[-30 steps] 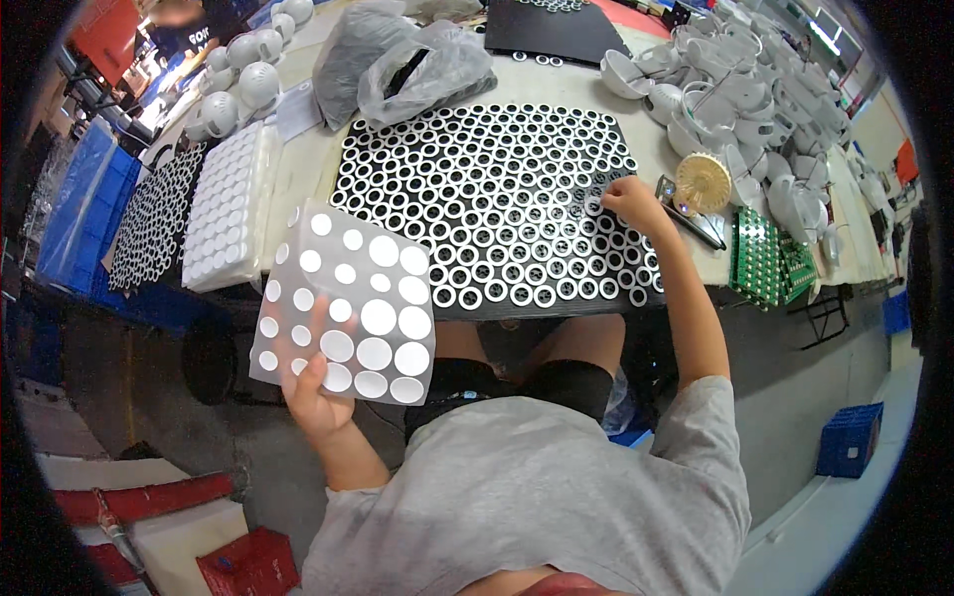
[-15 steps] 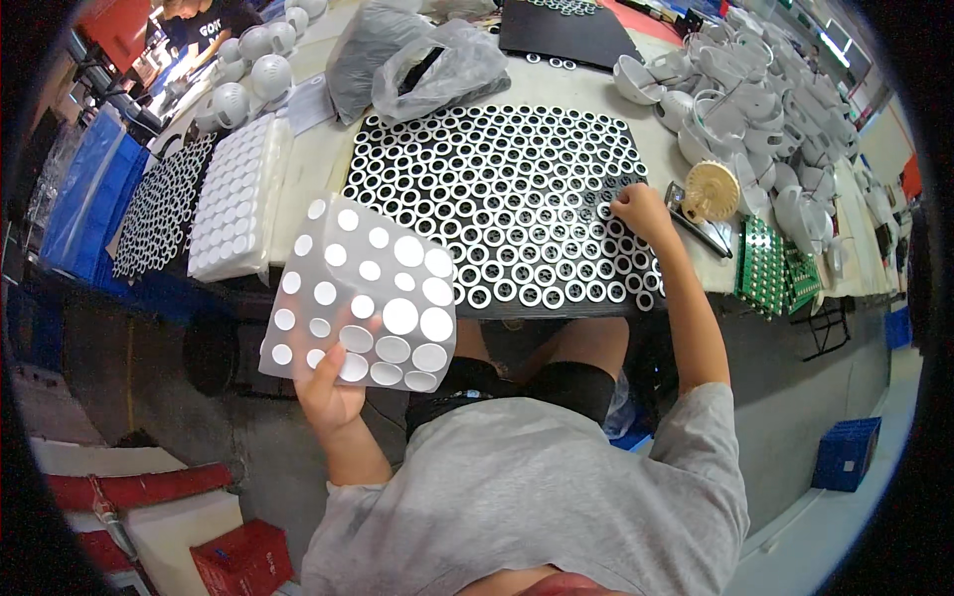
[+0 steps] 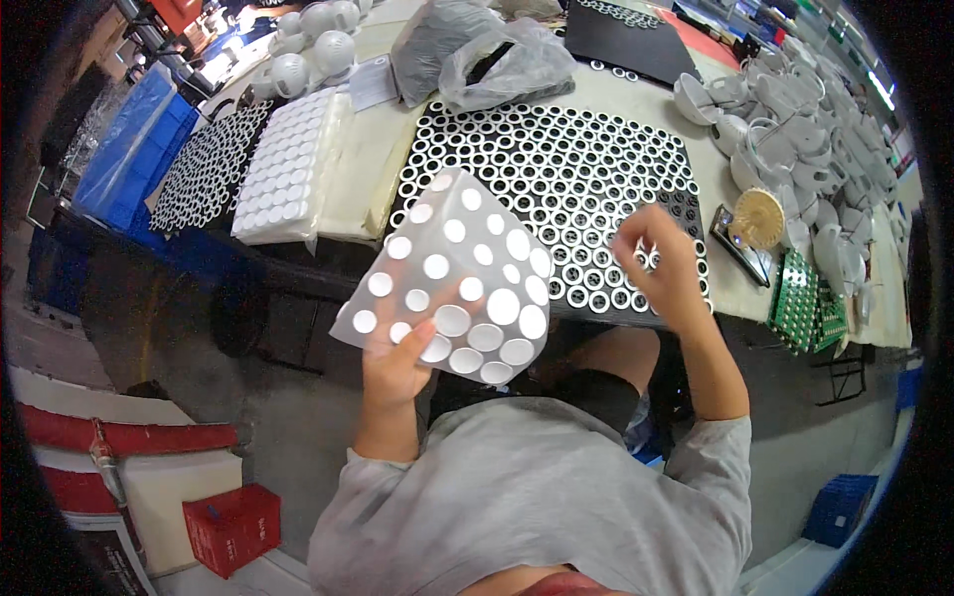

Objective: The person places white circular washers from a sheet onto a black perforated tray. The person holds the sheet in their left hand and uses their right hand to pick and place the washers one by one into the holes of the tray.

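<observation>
Ring-laying appears to be the step in hand

A translucent sheet point(image 3: 452, 282) of white discs point(image 3: 504, 306) is held over the table's point(image 3: 714, 171) near edge, left of centre, with its margin clamped between the thumb and fingers of the left hand point(image 3: 393, 366). The right hand point(image 3: 670, 260) is raised above the right part of a wide spread of white rings point(image 3: 532, 174), fingers curled; whether the fingertips meet, or anything is pinched there, cannot be told.

Larger and smaller discs are seen on the sheet — the smaller ones, it is judged, are centres left once a ring is peeled away. At the spread's far right, a patch of black pieces point(image 3: 681, 209) is left bare of rings. A ring lifted cleanly from a larger disc — the sheet kept steady — seems to be called for next.
</observation>
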`<state>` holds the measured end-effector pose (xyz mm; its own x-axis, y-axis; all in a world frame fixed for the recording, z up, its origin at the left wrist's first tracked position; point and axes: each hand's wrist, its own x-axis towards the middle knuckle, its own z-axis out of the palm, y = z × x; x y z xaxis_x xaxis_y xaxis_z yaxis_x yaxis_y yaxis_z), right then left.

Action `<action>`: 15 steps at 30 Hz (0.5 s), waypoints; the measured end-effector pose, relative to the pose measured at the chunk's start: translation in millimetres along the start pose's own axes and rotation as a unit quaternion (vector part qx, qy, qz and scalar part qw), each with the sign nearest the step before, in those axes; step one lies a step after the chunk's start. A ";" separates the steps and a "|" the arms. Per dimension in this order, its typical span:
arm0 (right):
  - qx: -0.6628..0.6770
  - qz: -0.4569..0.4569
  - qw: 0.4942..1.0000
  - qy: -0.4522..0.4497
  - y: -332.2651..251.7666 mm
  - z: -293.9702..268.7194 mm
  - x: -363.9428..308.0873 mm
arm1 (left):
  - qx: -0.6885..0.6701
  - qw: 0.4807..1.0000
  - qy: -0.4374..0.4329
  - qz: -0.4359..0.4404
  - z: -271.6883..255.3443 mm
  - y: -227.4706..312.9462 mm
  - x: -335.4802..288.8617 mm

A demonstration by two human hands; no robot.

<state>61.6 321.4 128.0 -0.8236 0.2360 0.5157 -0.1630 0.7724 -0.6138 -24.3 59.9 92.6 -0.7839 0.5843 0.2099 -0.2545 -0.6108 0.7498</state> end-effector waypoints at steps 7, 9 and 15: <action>-0.040 -0.264 0.963 -0.026 -73.8 43.0 -10.7 | 0.319 0.947 -0.018 0.029 7.0 -18.8 -10.3; -0.071 -0.281 0.957 -0.029 -75.4 49.1 -14.1 | 0.320 0.945 -0.055 0.042 20.6 -10.9 -5.9; -0.094 -0.238 0.966 -0.045 -76.8 54.8 -20.2 | 0.455 0.883 -0.070 0.095 25.7 -10.4 -1.9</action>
<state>61.0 225.0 132.0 -0.7252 -0.2176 0.6532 -0.4406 0.8757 -0.1974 -5.6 78.9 100.6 -0.6703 0.6167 0.4128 0.4834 -0.0592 0.8734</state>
